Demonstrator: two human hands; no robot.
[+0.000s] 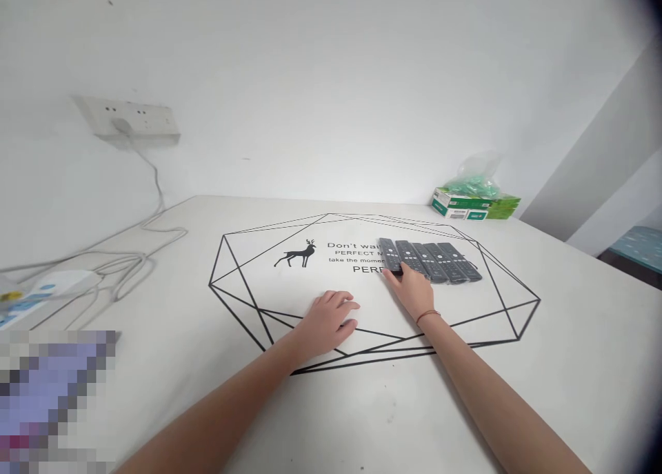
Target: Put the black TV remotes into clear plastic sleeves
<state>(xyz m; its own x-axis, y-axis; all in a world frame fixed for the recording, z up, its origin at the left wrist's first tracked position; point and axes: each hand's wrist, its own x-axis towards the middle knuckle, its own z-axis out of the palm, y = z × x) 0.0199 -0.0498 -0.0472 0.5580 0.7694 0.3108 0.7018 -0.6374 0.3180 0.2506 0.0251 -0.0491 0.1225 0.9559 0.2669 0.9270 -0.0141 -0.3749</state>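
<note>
Several black remote controls lie side by side in a row on the white table, over part of the printed lettering. My right hand is at the near end of the leftmost remote control, its thumb on the left side and its fingers closed over the lower end. Parts of the neighbouring remote controls are hidden behind these fingers. To the left, my left hand rests palm down on the table with its fingers spread and nothing in them.
Green-and-white boxes with a plastic bag on top stand at the back right against the wall. Loose cables run from a wall socket to a white power strip at left. A pixelated area covers the lower left.
</note>
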